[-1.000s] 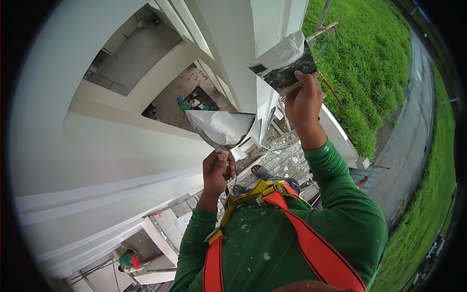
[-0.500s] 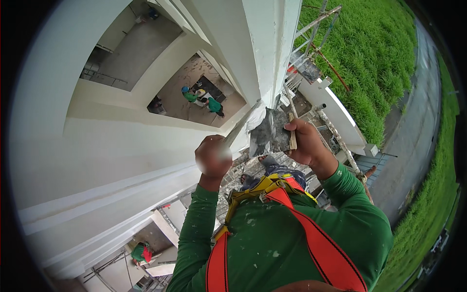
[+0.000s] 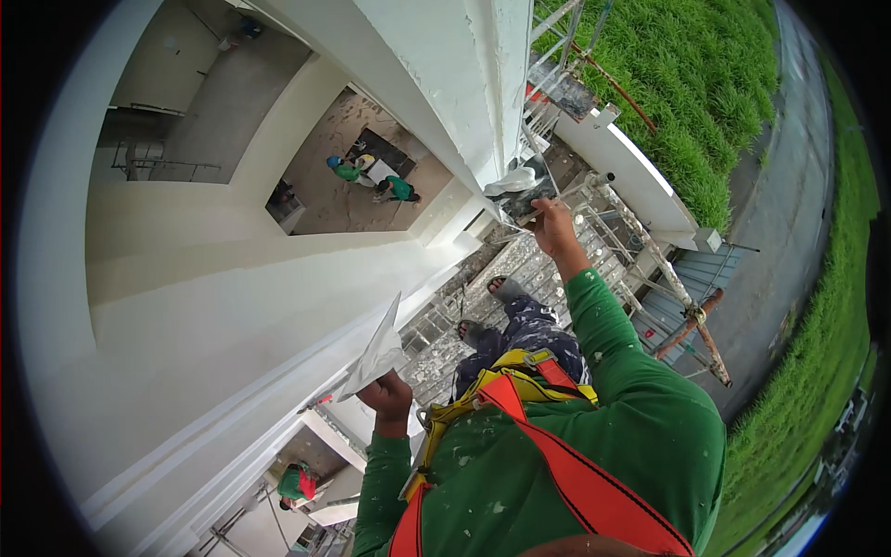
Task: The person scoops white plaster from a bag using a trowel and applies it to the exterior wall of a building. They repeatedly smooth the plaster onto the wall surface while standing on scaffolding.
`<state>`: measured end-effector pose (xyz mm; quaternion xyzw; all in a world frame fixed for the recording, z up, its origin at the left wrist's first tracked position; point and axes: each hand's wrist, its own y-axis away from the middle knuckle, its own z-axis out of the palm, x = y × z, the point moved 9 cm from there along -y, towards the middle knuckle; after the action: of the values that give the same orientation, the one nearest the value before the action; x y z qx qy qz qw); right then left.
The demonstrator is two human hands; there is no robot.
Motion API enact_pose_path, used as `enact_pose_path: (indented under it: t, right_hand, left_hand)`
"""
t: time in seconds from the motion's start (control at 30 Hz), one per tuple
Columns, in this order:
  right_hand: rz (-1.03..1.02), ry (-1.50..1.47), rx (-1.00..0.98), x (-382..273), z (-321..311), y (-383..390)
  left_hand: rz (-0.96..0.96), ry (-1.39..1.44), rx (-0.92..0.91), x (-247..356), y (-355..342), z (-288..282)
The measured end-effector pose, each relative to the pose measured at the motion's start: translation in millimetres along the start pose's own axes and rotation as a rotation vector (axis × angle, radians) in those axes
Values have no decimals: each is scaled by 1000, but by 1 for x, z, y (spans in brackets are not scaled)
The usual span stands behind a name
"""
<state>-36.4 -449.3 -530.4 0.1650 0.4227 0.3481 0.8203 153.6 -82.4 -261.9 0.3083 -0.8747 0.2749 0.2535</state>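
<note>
My left hand (image 3: 388,396) is closed on a thin, wide flat blade (image 3: 379,348) smeared with white paste, tilted up beside the pale wall ledge. Farther off, at the foot of the white column (image 3: 483,84), my right hand (image 3: 557,229) grips a dark grey flat board (image 3: 536,193). A lump of white paste (image 3: 513,180) sits on that board. Its edge lies close to the column's corner; whether they touch I cannot tell. Part of the board is hidden behind my fingers.
I stand on paint-spattered scaffold planks (image 3: 538,263), wearing a yellow harness belt (image 3: 492,376). Scaffold poles (image 3: 650,246) run along the right, with grass (image 3: 677,102) below. Co-workers in green (image 3: 399,188) are on a lower floor through an opening; another person (image 3: 295,485) is at lower left.
My hands have moved apart. The left came down and nearer with the blade, now tilted up; the right reached farther out with the board toward the column's foot.
</note>
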Motion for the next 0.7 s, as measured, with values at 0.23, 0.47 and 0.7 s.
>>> enact_pose_path:
  t: [0.23,0.47,0.7]
  right_hand:
    - [-395,686,298,67,-58,-129]
    - [-700,630,437,72,26,-116]
    - [-643,825,373,108,-5,-102]
  left_hand:
    - [-285,184,-30,-21,41,21]
    - [-336,238,-88,-36,42,35]
    - [-321,303,-75,-46,33,46]
